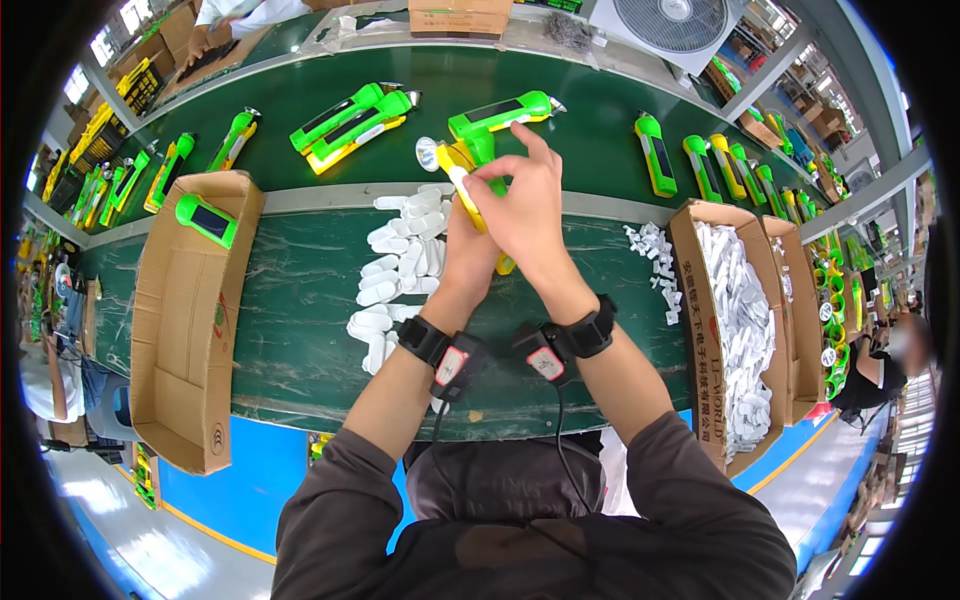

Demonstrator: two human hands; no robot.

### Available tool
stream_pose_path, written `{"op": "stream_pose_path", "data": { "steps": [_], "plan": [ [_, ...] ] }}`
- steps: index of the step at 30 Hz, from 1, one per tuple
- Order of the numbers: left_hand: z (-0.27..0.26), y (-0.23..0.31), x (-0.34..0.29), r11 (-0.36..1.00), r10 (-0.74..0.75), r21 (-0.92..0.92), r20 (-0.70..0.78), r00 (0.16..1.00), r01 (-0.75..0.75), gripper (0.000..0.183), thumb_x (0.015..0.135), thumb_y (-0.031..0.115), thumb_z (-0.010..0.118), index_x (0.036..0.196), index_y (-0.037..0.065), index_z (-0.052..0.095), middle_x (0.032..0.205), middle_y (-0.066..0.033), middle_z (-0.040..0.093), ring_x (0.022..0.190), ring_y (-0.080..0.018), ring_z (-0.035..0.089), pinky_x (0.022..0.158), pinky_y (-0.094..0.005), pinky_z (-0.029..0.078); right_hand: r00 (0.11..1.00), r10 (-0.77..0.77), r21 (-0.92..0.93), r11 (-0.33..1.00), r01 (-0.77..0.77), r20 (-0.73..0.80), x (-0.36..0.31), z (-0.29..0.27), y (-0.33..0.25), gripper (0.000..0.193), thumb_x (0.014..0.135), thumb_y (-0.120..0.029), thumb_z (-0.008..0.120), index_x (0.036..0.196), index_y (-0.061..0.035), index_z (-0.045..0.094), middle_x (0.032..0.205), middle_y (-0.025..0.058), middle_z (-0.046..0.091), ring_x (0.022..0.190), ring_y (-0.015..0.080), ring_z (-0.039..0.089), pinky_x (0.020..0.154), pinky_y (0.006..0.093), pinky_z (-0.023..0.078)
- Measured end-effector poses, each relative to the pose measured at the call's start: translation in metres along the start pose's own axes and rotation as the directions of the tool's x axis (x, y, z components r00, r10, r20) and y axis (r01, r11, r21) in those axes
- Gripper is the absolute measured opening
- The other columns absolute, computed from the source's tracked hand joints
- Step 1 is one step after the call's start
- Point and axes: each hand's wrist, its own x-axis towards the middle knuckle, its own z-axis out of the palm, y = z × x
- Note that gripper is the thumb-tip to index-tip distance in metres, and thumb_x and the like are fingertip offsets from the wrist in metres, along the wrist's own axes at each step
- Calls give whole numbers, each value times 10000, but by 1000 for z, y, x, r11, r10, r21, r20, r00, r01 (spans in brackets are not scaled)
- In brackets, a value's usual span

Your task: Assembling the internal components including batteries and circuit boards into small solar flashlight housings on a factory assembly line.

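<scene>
Over the middle of the bench, my left hand (468, 250) is wrapped round a yellow and green flashlight (459, 160). Its clear lamp head points to the upper left, and a white strip shows along its yellow side. My right hand (532, 200) is closed in a pinch against that white strip, with thumb and forefinger together and other fingers raised. Whether a loose piece sits between those fingertips is hidden. Just left of my left hand lies a loose pile of white oval plastic covers (400, 250). Beyond my hands another green flashlight (500, 112) rests on the green belt.
On the left stands an open cardboard box (180, 370) with one green flashlight part (207, 220). A box of small white parts (738, 330) stands right, beside scattered white pieces (655, 265). Several flashlights line the belt (580, 150). A fan (672, 20) and co-workers are beyond.
</scene>
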Motion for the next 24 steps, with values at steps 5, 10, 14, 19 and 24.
{"op": "stream_pose_path", "data": {
  "steps": [5,10,14,19,24],
  "plan": [
    [2,-3,0,999,-2,-37,1,1000,2,505,855,103,652,1283,52,388,1186,-55,518,1081,-145,528,885,-302,462,997,-33,-117,993,25,-63,-8,4,-2,101,694,-115,754,761,-44,730,1331,185,486,1223,368,392,1009,435,351],
    [2,0,-1,994,-78,-71,-6,997,78,480,866,121,648,1263,60,385,1163,-47,515,1065,-136,517,870,-291,459,995,-63,-165,985,49,-80,-14,5,-2,81,702,-100,742,739,-37,707,1285,157,517,1201,356,414,994,434,358],
    [-4,-14,2,1000,15,-25,-29,999,-16,252,1014,201,422,1226,62,420,1142,-57,541,1001,-147,582,816,-294,522,992,-55,-107,993,43,-117,-18,8,-1,74,704,-84,737,722,-32,687,1235,139,547,1171,344,436,975,431,369],
    [-3,-18,2,988,67,137,-6,998,-65,254,1020,219,410,1229,76,420,1143,-52,539,1012,-149,572,821,-292,513,992,-74,-87,994,65,-106,-16,9,6,81,700,-70,739,719,-22,677,1212,140,556,1153,343,443,961,425,381],
    [-4,-20,0,999,43,15,-15,999,-42,242,1017,210,421,1223,84,427,1154,-48,531,1035,-144,556,828,-288,504,992,-113,-155,982,103,-62,-18,8,2,79,706,-59,733,729,-10,675,1204,150,556,1135,345,450,947,430,387]
  ]
}}
